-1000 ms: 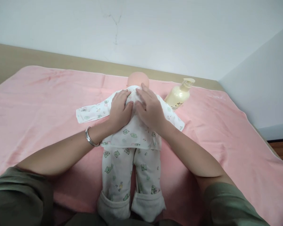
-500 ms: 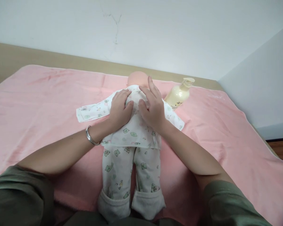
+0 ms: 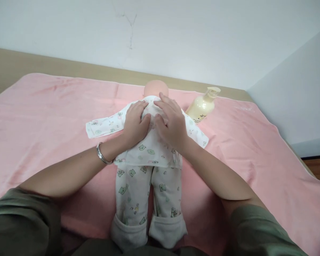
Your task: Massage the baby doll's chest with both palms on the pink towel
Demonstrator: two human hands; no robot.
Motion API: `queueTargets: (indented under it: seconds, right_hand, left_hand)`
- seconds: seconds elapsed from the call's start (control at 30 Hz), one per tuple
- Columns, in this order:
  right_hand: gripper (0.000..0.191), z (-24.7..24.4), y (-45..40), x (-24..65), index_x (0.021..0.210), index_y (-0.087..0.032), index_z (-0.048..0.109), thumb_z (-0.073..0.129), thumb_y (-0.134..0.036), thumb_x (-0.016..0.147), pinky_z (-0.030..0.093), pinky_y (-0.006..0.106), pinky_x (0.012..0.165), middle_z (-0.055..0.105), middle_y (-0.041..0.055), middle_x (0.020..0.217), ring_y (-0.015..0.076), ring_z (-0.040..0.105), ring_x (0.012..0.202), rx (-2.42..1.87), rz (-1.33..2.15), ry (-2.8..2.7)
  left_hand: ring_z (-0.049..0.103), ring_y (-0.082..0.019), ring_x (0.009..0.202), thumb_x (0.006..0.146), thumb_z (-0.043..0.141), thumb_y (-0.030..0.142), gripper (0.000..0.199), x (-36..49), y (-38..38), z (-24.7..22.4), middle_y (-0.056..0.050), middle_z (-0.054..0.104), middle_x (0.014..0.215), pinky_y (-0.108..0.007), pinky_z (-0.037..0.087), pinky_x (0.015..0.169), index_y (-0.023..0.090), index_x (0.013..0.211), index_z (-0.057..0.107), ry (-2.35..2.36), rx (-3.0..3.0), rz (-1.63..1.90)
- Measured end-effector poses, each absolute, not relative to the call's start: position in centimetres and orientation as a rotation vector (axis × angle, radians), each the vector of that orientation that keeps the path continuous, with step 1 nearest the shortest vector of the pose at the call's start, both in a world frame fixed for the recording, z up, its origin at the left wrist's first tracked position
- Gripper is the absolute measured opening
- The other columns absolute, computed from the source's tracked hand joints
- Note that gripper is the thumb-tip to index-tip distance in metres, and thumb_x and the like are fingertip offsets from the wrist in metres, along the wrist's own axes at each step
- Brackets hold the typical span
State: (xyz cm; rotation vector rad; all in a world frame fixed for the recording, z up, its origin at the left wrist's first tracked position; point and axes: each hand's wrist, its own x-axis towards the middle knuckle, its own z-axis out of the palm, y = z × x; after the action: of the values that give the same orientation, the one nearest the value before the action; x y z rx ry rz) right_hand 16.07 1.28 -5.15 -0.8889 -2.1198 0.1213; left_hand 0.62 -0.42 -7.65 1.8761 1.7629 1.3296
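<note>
A baby doll (image 3: 152,153) in a white printed top and matching trousers lies in front of me, its bald head (image 3: 156,88) pointing away. No face shows, and the sleeves spread out to both sides. My left hand (image 3: 137,121) rests open on the left of the doll's upper back, fingers toward the neck. On the right of the upper back is my right hand (image 3: 172,122), open with fingers spread; whether its whole palm touches the cloth I cannot tell. The trouser ends are folded over the feet.
Under the doll a pink blanket (image 3: 50,117) covers most of the wooden surface (image 3: 77,69). A cream pump bottle (image 3: 202,106) leans tilted beyond the doll's right sleeve. A white wall (image 3: 176,42) rises behind, and another wall stands at the right.
My right hand has shifted slightly left, and its fingers have lowered toward the doll's back. My left hand and the doll stay about where they were.
</note>
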Motion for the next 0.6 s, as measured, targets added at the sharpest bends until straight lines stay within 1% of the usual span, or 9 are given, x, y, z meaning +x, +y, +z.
queueTargets:
  seconds: [0.07,0.13,0.23,0.37,0.5,0.6]
  right_hand:
    - [0.04,-6.1,1.5,15.7,0.125,-0.017,0.065,0.044,-0.021,0.092,0.04,0.055,0.121,0.056,0.0131,0.15,0.0279,0.05,0.143,-0.959,0.161,-2.148]
    - [0.04,-6.8,1.6,15.5,0.125,-0.015,0.067,0.044,-0.021,0.092,0.039,0.053,0.123,0.057,0.0132,0.15,0.0281,0.049,0.144,-1.01,0.189,-2.167]
    - [0.04,-6.9,1.4,15.4,0.124,-0.017,0.069,0.044,-0.02,0.093,0.037,0.051,0.125,0.058,0.0105,0.15,0.027,0.048,0.146,-1.034,0.199,-2.19]
    - [0.041,-6.3,0.7,15.3,0.127,-0.018,0.068,0.042,-0.021,0.096,0.034,0.054,0.127,0.056,0.0095,0.152,0.0276,0.045,0.148,-1.075,0.208,-2.217]
    - [0.043,-5.9,-0.2,15.2,0.136,-0.016,0.061,0.041,-0.022,0.098,0.029,0.058,0.128,0.049,0.0125,0.157,0.0308,0.039,0.152,-1.106,0.173,-2.29]
    - [0.045,-5.1,-0.9,15.3,0.14,-0.012,0.057,0.043,-0.023,0.099,0.029,0.061,0.127,0.045,0.0159,0.159,0.035,0.036,0.153,-1.118,0.117,-2.384]
  left_hand:
    - [0.057,-0.027,0.132,0.083,0.044,0.031,0.05,0.7,-0.4,-7.7,-0.013,0.065,0.137,-0.047,0.041,0.122,0.014,0.127,0.063,1.776,1.859,1.341]
    - [0.057,-0.027,0.133,0.083,0.044,0.031,0.051,0.7,-0.4,-7.7,-0.013,0.066,0.137,-0.046,0.041,0.123,0.014,0.126,0.063,1.78,1.853,1.349]
    - [0.057,-0.027,0.132,0.083,0.044,0.032,0.05,0.7,-0.5,-7.7,-0.011,0.066,0.137,-0.047,0.042,0.122,0.017,0.127,0.064,1.766,1.879,1.353]
    - [0.058,-0.026,0.132,0.084,0.045,0.031,0.047,0.6,-0.5,-7.8,-0.008,0.067,0.136,-0.046,0.043,0.121,0.021,0.125,0.065,1.766,1.879,1.361]
    - [0.057,-0.027,0.134,0.086,0.046,0.032,0.047,0.6,-0.7,-7.8,-0.011,0.065,0.139,-0.047,0.043,0.122,0.019,0.127,0.064,1.755,1.856,1.366]
    - [0.057,-0.027,0.134,0.088,0.045,0.033,0.047,0.5,-0.7,-7.7,-0.011,0.065,0.139,-0.047,0.042,0.123,0.018,0.128,0.064,1.744,1.859,1.365]
